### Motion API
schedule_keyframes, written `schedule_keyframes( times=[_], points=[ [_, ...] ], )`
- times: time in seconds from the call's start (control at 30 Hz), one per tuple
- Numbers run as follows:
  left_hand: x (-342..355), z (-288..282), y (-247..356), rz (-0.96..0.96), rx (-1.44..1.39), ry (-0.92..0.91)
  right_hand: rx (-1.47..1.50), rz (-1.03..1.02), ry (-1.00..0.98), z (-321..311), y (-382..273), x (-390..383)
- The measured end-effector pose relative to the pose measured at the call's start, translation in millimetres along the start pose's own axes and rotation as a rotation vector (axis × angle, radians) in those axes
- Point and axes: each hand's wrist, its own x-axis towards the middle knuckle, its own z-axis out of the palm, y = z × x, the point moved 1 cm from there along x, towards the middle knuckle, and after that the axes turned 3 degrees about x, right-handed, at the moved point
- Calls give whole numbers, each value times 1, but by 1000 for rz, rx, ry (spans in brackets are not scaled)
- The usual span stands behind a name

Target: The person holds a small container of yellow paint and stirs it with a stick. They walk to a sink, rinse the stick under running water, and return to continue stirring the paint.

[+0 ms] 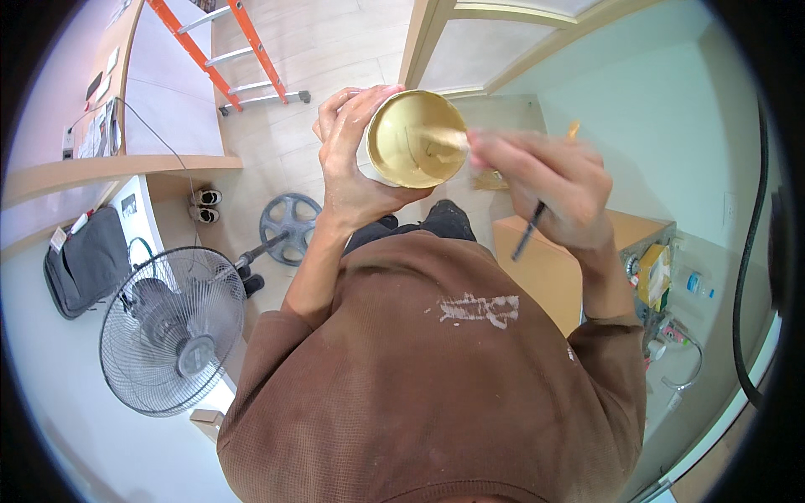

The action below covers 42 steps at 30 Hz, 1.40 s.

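Note:
Up in front of my chest, my left hand (350, 155) is wrapped round a can (394, 126) with a white outside and a yellowish-gold inside. The can's open mouth faces up toward me. My right hand (558, 180), partly smeared by motion, grips a paintbrush (530, 230). Its pale, blurred head reaches over the rim into the can, while the dark end of its handle sticks out below my hand. How much the can holds is hard to make out.
A standing fan (180, 335) is at my left, with its round base (289, 228) on the floor. An orange ladder (222, 63) stands ahead on the left. To my right are a tan wooden surface (537, 277) and a counter with a bottle (698, 285) and other small items.

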Motion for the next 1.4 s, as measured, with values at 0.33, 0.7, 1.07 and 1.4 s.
schedule_keyframes(
  times=[0.33,0.7,1.07,1.4],
  points=[
    [16,-27,-35,-79,-21,-28,-16,-45,-7,38,31,57],
    [69,-34,-79,-142,96,86,56,-263,-5,60,107,130],
    [123,-29,-116,-111,166,221,89,-302,-127,52,152,178],
    [182,-34,-179,-71,173,171,-36,-224,81,80,202,223]
  ],
)
